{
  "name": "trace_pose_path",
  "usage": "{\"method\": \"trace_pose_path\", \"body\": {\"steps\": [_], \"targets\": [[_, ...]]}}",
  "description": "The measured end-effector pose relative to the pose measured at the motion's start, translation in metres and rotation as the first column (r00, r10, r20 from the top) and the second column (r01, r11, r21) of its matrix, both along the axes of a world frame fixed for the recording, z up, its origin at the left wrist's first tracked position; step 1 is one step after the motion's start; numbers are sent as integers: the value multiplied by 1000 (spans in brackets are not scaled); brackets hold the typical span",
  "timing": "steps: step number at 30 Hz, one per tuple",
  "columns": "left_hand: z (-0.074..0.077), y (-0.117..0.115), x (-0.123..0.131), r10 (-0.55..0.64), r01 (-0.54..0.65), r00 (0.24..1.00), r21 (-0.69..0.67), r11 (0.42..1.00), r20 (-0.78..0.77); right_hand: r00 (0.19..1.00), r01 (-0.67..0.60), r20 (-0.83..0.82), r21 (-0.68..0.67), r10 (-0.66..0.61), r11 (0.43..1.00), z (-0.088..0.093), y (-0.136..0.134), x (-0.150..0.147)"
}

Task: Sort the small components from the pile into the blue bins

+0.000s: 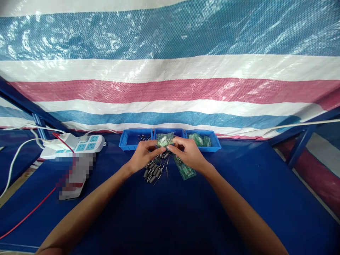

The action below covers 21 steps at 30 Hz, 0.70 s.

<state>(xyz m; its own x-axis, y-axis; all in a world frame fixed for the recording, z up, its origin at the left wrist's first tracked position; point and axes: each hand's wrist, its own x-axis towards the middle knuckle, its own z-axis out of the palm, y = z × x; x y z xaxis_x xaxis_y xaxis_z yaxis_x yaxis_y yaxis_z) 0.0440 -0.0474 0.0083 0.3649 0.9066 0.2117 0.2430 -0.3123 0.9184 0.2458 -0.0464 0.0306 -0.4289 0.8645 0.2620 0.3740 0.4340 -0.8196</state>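
Note:
A small clear plastic bag (165, 139) with pale green contents is held up between my two hands, in front of the middle blue bin. My left hand (145, 154) pinches its left side with thumb and fingers. At its right side my right hand (190, 152) grips it the same way. Below the hands lies a pile of dark cylindrical parts with metal pins (153, 171). A green bag (186, 170) rests on the table under my right hand, partly covered by it.
Three blue bins stand in a row: the left bin (130, 139) holds a few pins, the right bin (216, 144) green bags. A white power strip (92, 142) with cables and a partly pixelated phone-like object (73, 189) lie left. Striped sheeting hangs behind the blue table (244, 173).

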Motion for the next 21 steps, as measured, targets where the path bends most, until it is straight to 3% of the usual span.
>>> {"method": "trace_pose_path", "body": {"steps": [21], "targets": [[-2, -1, 0, 4, -4, 1000, -35, 999, 3, 1000, 23, 13, 41, -24, 999, -1, -1, -1]]}}
